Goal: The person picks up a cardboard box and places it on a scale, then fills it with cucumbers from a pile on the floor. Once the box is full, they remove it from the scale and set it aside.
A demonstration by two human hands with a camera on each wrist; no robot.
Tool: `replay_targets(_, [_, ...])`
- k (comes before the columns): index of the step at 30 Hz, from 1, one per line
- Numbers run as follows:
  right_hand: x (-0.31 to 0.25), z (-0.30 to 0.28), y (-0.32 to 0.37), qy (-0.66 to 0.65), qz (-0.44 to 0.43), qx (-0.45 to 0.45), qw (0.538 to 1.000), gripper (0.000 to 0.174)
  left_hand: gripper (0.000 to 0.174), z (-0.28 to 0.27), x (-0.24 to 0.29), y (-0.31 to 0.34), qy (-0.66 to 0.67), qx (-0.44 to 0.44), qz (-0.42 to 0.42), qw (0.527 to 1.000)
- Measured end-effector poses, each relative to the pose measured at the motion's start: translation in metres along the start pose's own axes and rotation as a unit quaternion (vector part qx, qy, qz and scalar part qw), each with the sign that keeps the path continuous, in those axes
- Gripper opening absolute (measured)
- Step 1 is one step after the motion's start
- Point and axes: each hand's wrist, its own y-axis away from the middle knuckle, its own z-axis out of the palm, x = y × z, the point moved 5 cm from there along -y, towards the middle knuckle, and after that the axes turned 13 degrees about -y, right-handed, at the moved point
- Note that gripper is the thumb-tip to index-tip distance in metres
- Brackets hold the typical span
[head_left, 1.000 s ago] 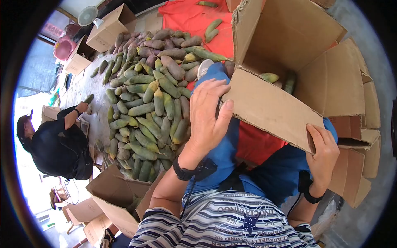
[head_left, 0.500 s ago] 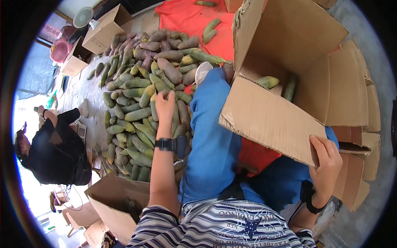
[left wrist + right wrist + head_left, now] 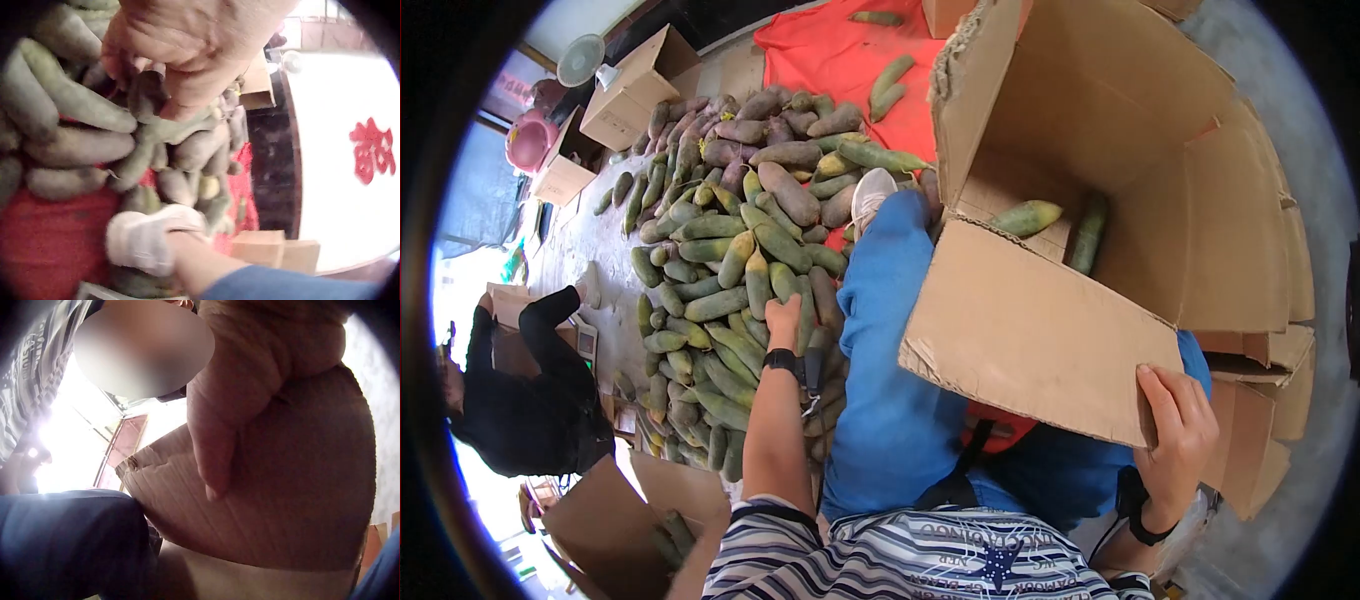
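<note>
My left hand (image 3: 782, 318) reaches down into a heap of green radishes (image 3: 712, 305). Its fingers curl around the dark end of one green radish (image 3: 148, 94) in the left wrist view. At the right, my right hand (image 3: 1178, 415) pinches the edge of the front flap (image 3: 1040, 330) of a large cardboard box (image 3: 1090, 90), thumb on one face and fingers on the other. Inside that box lie a yellow-tipped green radish (image 3: 1028, 218) and a darker one (image 3: 1087, 235). The right wrist view shows the flap (image 3: 300, 487) close up under the hand.
Purplish radishes (image 3: 788, 193) lie at the heap's far side, by a red cloth (image 3: 830, 50). Another open box (image 3: 590, 520) with radishes stands at lower left. A person in black (image 3: 530, 410) is at the left. Flattened cardboard (image 3: 1245, 430) leans at the right.
My left hand has left the box flap, moved left to the heap and taken hold of a radish. The right hand keeps its grip on the flap. The other person's arm has moved away from the heap.
</note>
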Motion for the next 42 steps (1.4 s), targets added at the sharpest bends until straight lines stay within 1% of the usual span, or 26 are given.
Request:
replay_targets(1, [0.000, 0.000, 0.000, -0.002, -0.005, 0.003, 1.000, 0.033, 0.041, 0.010, -0.001, -0.003, 0.225, -0.110, -0.049, 0.967])
replay_targets(2, [0.000, 0.000, 0.001, -0.003, -0.011, 0.006, 1.000, 0.032, 0.041, 0.000, 0.011, 0.007, 0.225, -0.110, -0.043, 0.967])
replay_targets(3, [0.000, -0.001, 0.002, -0.001, -0.008, 0.013, 1.000, 0.032, 0.037, -0.015, 0.032, 0.031, 0.360, -0.133, -0.070, 0.921])
replay_targets(4, [0.000, -0.001, 0.003, -0.001, -0.014, 0.012, 1.000, 0.031, 0.034, -0.029, 0.056, 0.055, 0.486, -0.158, -0.094, 0.854])
replay_targets(6, [0.004, -0.003, 0.006, 0.009, -0.009, 0.021, 1.000, 0.030, 0.030, -0.064, 0.095, 0.089, 0.518, -0.097, -0.030, 0.849])
replay_targets(8, [0.005, -0.003, 0.009, -0.010, -0.040, 0.021, 0.999, 0.029, 0.025, -0.119, 0.141, 0.139, 0.547, -0.102, 0.069, 0.828])
replay_targets(10, [0.008, -0.003, 0.013, -0.003, -0.040, 0.030, 0.999, 0.029, 0.032, -0.178, 0.182, 0.191, 0.519, -0.071, 0.244, 0.816])
replay_targets(12, [0.008, -0.002, 0.016, -0.005, -0.052, 0.039, 0.998, 0.029, 0.045, -0.225, 0.229, 0.268, 0.496, -0.010, 0.362, 0.789])
replay_targets(14, [0.008, -0.001, 0.017, -0.007, -0.061, 0.049, 0.997, 0.028, 0.053, -0.251, 0.262, 0.317, 0.403, 0.071, 0.468, 0.783])
replay_targets(16, [0.010, -0.001, 0.019, -0.007, -0.067, 0.059, 0.996, 0.027, 0.053, -0.253, 0.291, 0.350, 0.364, 0.103, 0.503, 0.777])
replay_targets(17, [0.010, 0.000, 0.020, -0.009, -0.072, 0.062, 0.995, 0.026, 0.056, -0.253, 0.304, 0.357, 0.244, 0.190, 0.552, 0.775])
replay_targets(18, [0.011, 0.001, 0.021, -0.008, -0.074, 0.065, 0.995, 0.026, 0.056, -0.248, 0.319, 0.370, 0.202, 0.196, 0.584, 0.761])
replay_targets(19, [0.011, 0.001, 0.022, -0.011, -0.076, 0.069, 0.995, 0.025, 0.055, -0.240, 0.327, 0.372, 0.141, 0.204, 0.583, 0.773])
replay_targets(20, [0.012, 0.001, 0.023, -0.013, -0.078, 0.074, 0.994, 0.024, 0.054, -0.231, 0.331, 0.372, 0.081, 0.212, 0.580, 0.782])
replay_targets(21, [0.012, 0.001, 0.023, -0.013, -0.079, 0.077, 0.994, 0.024, 0.054, -0.228, 0.330, 0.375, 0.082, 0.215, 0.581, 0.781])
replay_targets(23, [0.013, 0.001, 0.025, -0.023, -0.072, 0.081, 0.994, 0.022, 0.050, -0.221, 0.322, 0.387, 0.092, 0.236, 0.618, 0.744])
replay_targets(24, [0.013, 0.000, 0.025, -0.024, -0.071, 0.081, 0.994, 0.022, 0.050, -0.215, 0.315, 0.389, 0.090, 0.236, 0.619, 0.744])
replay_targets(26, [0.012, 0.000, 0.025, -0.014, -0.070, 0.080, 0.994, 0.022, 0.045, -0.197, 0.297, 0.387, 0.064, 0.167, 0.622, 0.762])
replay_targets(29, [0.011, 0.001, 0.024, -0.020, -0.071, 0.071, 0.995, 0.026, 0.040, -0.189, 0.278, 0.386, 0.046, 0.183, 0.632, 0.752])
replay_targets(30, [0.009, 0.001, 0.023, -0.031, -0.087, 0.064, 0.994, 0.026, 0.039, -0.189, 0.270, 0.385, 0.047, 0.190, 0.636, 0.747])
replay_targets(32, [0.012, 0.002, 0.020, -0.010, -0.063, 0.059, 0.996, 0.034, 0.039, -0.187, 0.258, 0.379, 0.064, 0.168, 0.625, 0.759])
replay_targets(33, [0.010, 0.004, 0.020, -0.019, -0.077, 0.051, 0.996, 0.034, 0.039, -0.189, 0.253, 0.380, 0.057, 0.176, 0.618, 0.764])
replay_targets(35, [0.010, 0.005, 0.022, -0.013, -0.055, 0.053, 0.997, 0.041, 0.040, -0.193, 0.244, 0.376, 0.049, 0.183, 0.609, 0.771])
replay_targets(38, [0.011, 0.005, 0.021, -0.002, -0.046, 0.042, 0.998, 0.042, 0.041, -0.193, 0.233, 0.362, 0.099, 0.154, 0.586, 0.789])
replay_targets(40, [0.010, 0.005, 0.020, -0.003, -0.043, 0.036, 0.998, 0.043, 0.042, -0.195, 0.224, 0.349, 0.120, 0.124, 0.542, 0.823])
replay_targets(42, [0.009, 0.006, 0.019, -0.004, -0.039, 0.027, 0.999, 0.043, 0.039, -0.192, 0.214, 0.327, 0.115, 0.116, 0.516, 0.841])
